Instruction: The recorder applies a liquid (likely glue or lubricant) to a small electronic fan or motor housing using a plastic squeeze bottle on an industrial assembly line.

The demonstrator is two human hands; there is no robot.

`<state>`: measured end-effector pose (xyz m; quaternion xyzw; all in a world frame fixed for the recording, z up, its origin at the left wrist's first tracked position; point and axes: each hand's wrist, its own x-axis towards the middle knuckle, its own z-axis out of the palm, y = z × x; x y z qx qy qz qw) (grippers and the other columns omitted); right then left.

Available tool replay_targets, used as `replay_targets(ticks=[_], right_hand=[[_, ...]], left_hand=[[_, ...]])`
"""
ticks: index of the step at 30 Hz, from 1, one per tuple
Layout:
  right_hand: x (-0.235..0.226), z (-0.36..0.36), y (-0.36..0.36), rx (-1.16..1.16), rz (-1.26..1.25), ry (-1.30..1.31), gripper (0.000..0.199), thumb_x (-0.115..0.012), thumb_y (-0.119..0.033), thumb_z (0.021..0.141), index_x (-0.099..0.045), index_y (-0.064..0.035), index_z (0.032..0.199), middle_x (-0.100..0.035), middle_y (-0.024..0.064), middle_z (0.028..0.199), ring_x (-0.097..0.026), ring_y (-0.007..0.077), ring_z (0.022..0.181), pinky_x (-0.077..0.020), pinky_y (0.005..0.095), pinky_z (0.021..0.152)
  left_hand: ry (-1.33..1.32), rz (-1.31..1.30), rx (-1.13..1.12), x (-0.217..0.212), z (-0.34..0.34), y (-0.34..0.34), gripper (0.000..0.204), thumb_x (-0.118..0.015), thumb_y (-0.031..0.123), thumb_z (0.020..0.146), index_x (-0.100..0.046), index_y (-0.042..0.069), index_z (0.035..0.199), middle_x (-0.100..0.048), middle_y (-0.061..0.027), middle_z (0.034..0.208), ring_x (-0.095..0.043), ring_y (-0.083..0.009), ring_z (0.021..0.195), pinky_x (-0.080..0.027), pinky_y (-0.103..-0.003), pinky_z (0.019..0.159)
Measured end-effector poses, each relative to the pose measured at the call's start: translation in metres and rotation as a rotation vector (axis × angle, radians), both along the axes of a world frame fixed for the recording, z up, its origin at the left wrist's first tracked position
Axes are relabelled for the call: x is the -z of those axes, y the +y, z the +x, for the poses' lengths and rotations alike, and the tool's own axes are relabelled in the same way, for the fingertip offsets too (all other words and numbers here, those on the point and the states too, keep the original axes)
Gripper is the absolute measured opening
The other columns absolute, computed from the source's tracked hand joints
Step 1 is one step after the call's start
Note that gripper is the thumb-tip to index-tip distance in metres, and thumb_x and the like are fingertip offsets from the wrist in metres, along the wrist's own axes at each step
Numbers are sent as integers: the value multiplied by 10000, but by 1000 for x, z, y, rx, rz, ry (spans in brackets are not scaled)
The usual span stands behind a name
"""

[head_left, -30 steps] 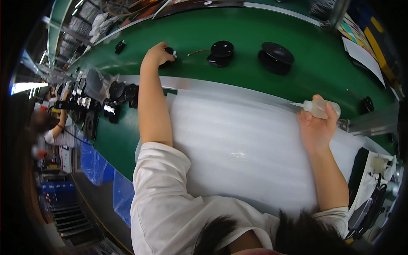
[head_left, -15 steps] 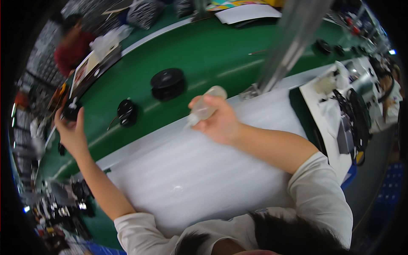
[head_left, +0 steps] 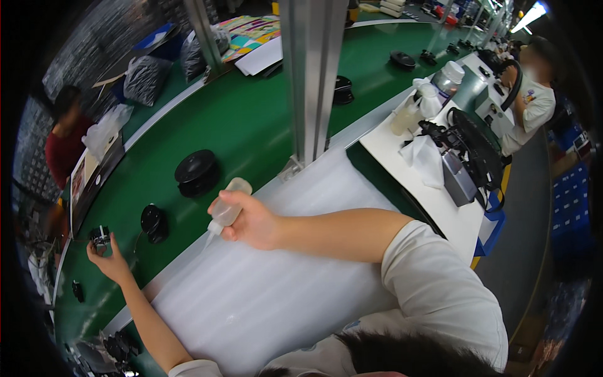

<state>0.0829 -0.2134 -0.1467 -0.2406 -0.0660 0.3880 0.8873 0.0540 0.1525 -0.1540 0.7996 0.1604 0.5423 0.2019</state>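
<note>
My right hand (head_left: 254, 221) is wrapped round a translucent squeeze bottle (head_left: 227, 212). The bottle is tilted, its white cap and thin nozzle pointing down to the left above the edge of the white foam sheet (head_left: 270, 295). At the far left, over the green belt (head_left: 245, 119), my left hand (head_left: 113, 264) has thumb and finger on either side of a small black part with a metal piece on top (head_left: 100, 235). Between the hands stand a small black part with a wire (head_left: 153, 223) and a larger round black part (head_left: 198, 173).
A metal post (head_left: 312, 81) rises beyond my right hand. To the right, a white board (head_left: 433, 207) carries a clear jar (head_left: 449, 78), a grey box (head_left: 458, 179) and black cables. More black parts (head_left: 402, 60) stand along the belt. One person (head_left: 66, 135) is at far left, another (head_left: 534, 100) at right.
The view has swung to the right, so the belt and its parts appear lower and further left. The bottle stays in my right hand; my left hand remains at the small black part.
</note>
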Motion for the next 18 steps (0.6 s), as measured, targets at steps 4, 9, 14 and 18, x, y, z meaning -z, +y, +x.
replay_targets(ticks=[4,9,14,18], right_hand=[[2,-2,5,-23,8,-29,343,-557,-440,732,-534,-103,791,-493,26,634,-462,136,502,-323,247,490],[5,0,5,-29,12,-41,325,-508,-416,776,-505,-95,830,-474,24,652,-452,137,504,-323,249,486],[5,0,10,-39,1,-131,394,-539,-490,730,-475,-117,838,-476,17,637,-404,116,483,-279,231,473],[9,2,15,-79,57,-70,328,-541,-418,759,-515,-97,821,-484,32,657,-438,144,503,-321,250,479]], left_hand=[[236,84,-252,-5,-9,-3,591,-683,361,673,-438,90,1138,-560,-92,920,-528,-222,717,-434,-345,625],[182,177,-282,-5,-7,-1,554,-681,345,675,-474,78,1114,-564,-121,984,-555,-252,784,-435,-358,685],[129,210,-288,-7,-14,3,546,-688,325,668,-476,62,1098,-563,-140,1001,-561,-280,846,-435,-370,706],[198,235,-386,-2,-17,4,562,-698,314,643,-465,77,1096,-575,-113,967,-554,-284,863,-412,-391,706]])
